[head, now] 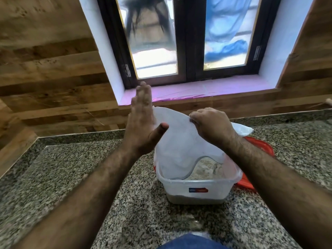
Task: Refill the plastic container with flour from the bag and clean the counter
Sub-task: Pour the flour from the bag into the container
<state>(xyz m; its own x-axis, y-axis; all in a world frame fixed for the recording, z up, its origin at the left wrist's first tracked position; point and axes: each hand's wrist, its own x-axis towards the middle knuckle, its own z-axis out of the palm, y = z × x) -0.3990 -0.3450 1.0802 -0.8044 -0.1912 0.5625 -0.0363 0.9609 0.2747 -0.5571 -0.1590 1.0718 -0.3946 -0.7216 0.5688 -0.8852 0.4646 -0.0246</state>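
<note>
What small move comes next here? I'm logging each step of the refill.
Probably a pat of the flat, open left hand against the bag. The right hand pinches the upturned bag's top, its mouth sits in the container, and flour already lies inside, so tapping should shake out the rest.

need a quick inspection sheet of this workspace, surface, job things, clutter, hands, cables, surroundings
surface: speckled granite counter, a faint pale dusting near the front edge
job's things: white bag upended, mouth down inside the clear plastic container; flour visible in the container; red lid lying behind and to the right of it
clutter: nothing seen
hands: left hand open and flat against the bag's side; right hand pinching the bag's raised end
cables: nothing seen
surroundings: wood-panel wall, dark-framed window with a pink-lined sill
</note>
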